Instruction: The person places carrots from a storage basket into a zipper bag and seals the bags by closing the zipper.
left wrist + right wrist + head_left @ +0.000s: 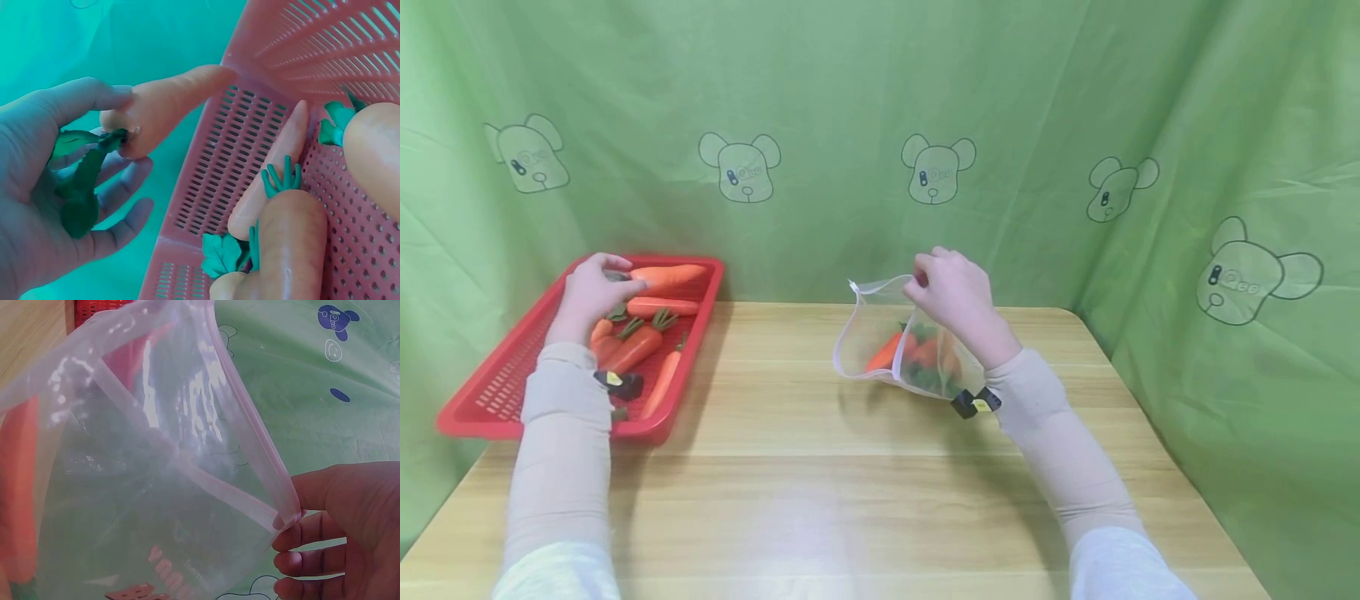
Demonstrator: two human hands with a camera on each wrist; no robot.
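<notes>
At the far side of the red basket, my left hand pinches a carrot by its thick, leafy end. The left wrist view shows thumb and fingertips on that carrot, its green leaves hanging against the palm and its tip pointing away. My right hand pinches the edge of a clear zip bag and holds its mouth spread. Inside the bag lie an orange carrot and other orange and green pieces, blurred by the plastic. Thumb and index finger grip the zip edge in the right wrist view.
Several more carrots with green tops lie in the basket, which stands at the left of the wooden table. A green curtain with bear faces hangs behind the table and along its sides.
</notes>
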